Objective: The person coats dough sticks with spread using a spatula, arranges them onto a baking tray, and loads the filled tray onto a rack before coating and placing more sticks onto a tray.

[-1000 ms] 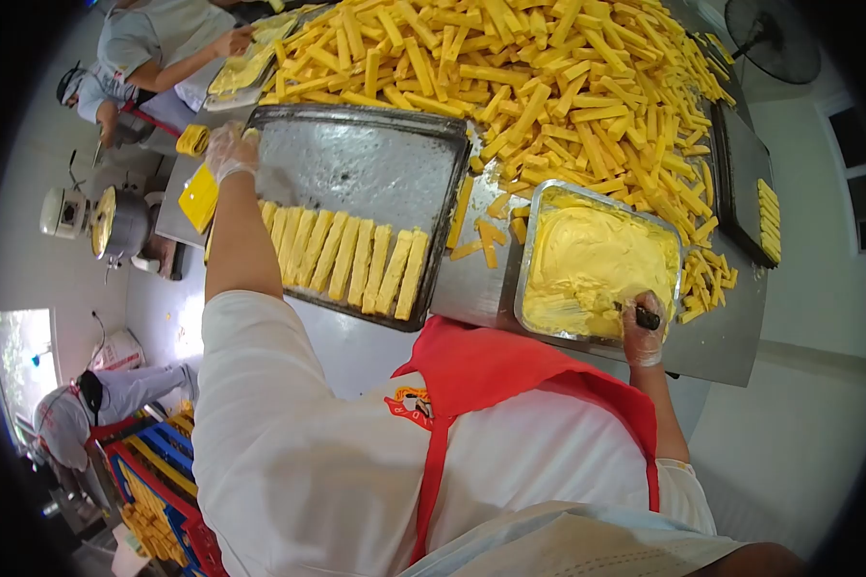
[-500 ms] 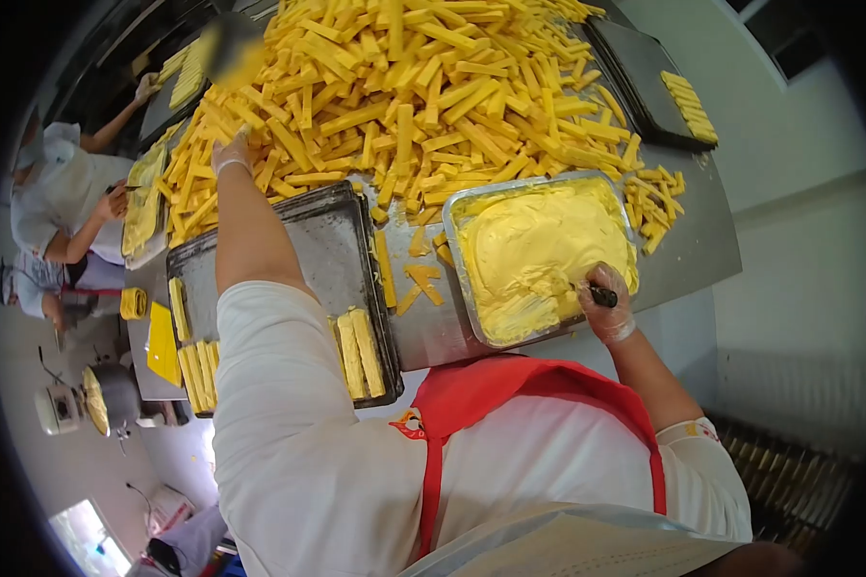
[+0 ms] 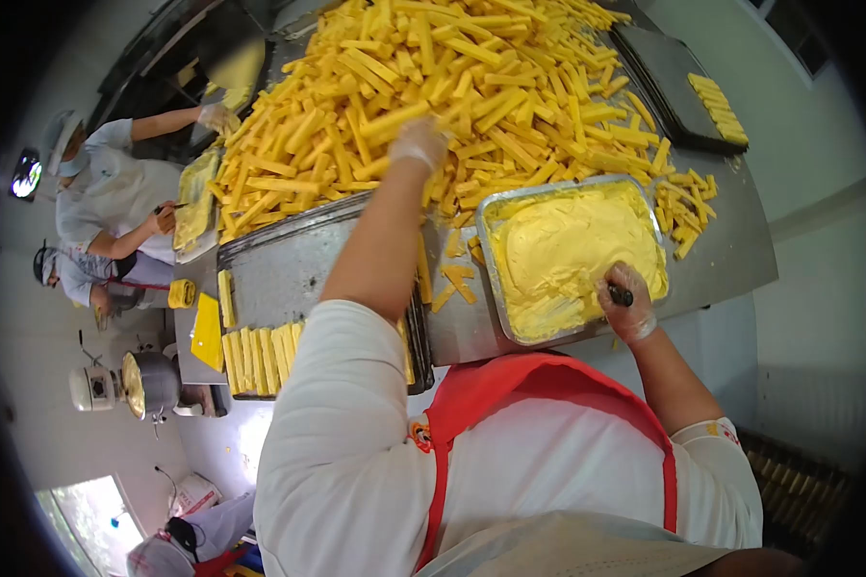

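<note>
My left hand [image 3: 420, 144], in a clear glove and blurred, is closed on a yellow cake stick [image 3: 391, 122] above the big heap of yellow cake sticks [image 3: 510, 87]. My right hand [image 3: 631, 306], also gloved, grips the black handle [image 3: 621, 296] of a spreading tool whose blade is hidden. It is over a metal pan [image 3: 499, 322] of pale yellow cream [image 3: 577, 231]. Left of that pan, beneath my left arm, a dark baking tray [image 3: 289, 245] holds a row of cream-coated sticks [image 3: 260, 358] along its near edge, with one more at its left side.
Stacked dark trays [image 3: 659, 82] with coated sticks stand at the far right. Loose sticks and broken pieces [image 3: 455, 284] lie between tray and pan. A co-worker [image 3: 125, 188] at left handles another cream pan [image 3: 197, 207]. A mixer bowl [image 3: 152, 383] is beyond the table's left end.
My left hand has moved right from the heap's left side, now with a cake stick. My right hand stays at the cream pan. The co-worker's arm reaches toward the heap. The view has shifted.
</note>
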Motion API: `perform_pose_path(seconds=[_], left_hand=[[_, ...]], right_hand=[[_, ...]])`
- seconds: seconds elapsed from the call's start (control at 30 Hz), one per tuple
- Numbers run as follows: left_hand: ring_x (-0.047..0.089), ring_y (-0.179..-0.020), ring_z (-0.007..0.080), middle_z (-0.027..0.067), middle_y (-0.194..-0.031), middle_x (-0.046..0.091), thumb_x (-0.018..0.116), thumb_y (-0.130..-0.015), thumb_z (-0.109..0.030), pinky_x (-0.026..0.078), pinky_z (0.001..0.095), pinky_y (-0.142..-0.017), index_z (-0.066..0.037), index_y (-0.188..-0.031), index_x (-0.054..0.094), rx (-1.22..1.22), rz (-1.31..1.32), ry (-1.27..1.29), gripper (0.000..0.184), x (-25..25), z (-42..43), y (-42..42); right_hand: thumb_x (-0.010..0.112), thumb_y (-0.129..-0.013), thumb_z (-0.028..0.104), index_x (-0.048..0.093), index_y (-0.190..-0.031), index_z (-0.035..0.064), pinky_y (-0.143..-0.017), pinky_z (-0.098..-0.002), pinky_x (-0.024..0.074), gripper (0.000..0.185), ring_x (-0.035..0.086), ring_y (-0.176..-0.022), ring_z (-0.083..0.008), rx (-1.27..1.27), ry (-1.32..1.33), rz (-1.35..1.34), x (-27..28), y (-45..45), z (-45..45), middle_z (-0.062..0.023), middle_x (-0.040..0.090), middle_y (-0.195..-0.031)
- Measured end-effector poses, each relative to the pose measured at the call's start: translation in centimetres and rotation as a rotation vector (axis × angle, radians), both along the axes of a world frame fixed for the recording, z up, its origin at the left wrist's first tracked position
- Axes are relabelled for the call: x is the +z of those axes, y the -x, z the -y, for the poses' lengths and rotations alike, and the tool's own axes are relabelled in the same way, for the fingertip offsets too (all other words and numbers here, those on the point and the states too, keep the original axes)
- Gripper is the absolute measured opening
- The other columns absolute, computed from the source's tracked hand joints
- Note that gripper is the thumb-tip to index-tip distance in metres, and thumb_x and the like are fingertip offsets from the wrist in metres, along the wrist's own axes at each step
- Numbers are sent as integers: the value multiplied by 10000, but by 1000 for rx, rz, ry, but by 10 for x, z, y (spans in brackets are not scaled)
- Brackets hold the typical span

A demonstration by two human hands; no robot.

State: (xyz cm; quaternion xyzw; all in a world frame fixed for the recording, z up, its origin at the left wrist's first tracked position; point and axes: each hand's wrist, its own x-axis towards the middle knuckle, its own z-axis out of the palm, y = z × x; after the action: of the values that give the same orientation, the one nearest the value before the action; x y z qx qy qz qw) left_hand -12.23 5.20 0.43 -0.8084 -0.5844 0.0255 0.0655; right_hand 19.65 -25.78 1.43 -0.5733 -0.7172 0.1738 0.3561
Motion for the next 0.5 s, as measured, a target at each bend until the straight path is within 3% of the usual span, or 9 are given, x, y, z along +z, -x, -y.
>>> perform_pose_path(seconds=[0.03, 0.13, 0.2, 0.3, 0.37, 0.43, 0.5], left_hand=[[505, -1287, 300, 123, -1433, 490, 530, -925, -380, 419, 398, -1053, -120, -1278, 599, 212, 374, 127, 444, 13, 20, -14], [524, -1258, 313, 159, -1358, 548, 531, -932, -366, 430, 406, -1034, -119, -1325, 549, 144, 277, 181, 465, 3, 36, -12], [529, -1246, 321, 173, -1331, 565, 537, -935, -354, 431, 408, -1029, -113, -1330, 537, 121, 175, 199, 463, 25, 58, 9], [558, -1200, 333, 200, -1272, 594, 556, -936, -306, 444, 427, -1000, -84, -1305, 533, 37, 384, 141, 432, 74, 143, 14], [569, -1161, 370, 219, -1242, 600, 537, -948, -227, 452, 463, -973, -63, -1285, 539, -84, 677, -71, 375, 83, 192, 23], [548, -1135, 377, 216, -1355, 514, 480, -983, -226, 435, 426, -986, 1, -1323, 491, -504, 520, -305, 409, 74, 232, 46], [571, -918, 280, 152, -1163, 586, 493, -985, -268, 476, 369, -838, 0, -1316, 494, -42, 1121, 178, 426, 103, 303, 40]], right_hand=[[647, -758, 11, 487, -764, 34, -632, -431, 426, 162, 524, -711, -370, 23, -16, 32, -1, -1, 2, -151, 502, -741], [645, -751, 2, 490, -770, 36, -632, -437, 423, 159, 522, -719, -376, 124, -88, 72, -6, -8, 3, -154, 499, -744], [644, -747, -3, 492, -774, 38, -633, -439, 422, 159, 521, -722, -378, 198, -135, 75, -13, -16, 0, -156, 497, -745], [642, -743, -11, 495, -776, 41, -639, -439, 424, 160, 521, -731, -378, 212, -150, 13, -20, -32, -3, -158, 500, -750], [636, -742, -16, 497, -775, 45, -645, -439, 426, 156, 517, -734, -380, 240, -153, -38, -22, -44, -4, -162, 504, -751], [630, -761, -10, 519, -795, 45, -652, -427, 431, 128, 528, -739, -369, 272, -185, -64, -26, -64, -3, -153, 515, -755], [626, -822, 19, 543, -818, 44, -662, -393, 437, 87, 561, -733, -280, 126, -106, -343, -40, -87, -10, -100, 534, -748]])
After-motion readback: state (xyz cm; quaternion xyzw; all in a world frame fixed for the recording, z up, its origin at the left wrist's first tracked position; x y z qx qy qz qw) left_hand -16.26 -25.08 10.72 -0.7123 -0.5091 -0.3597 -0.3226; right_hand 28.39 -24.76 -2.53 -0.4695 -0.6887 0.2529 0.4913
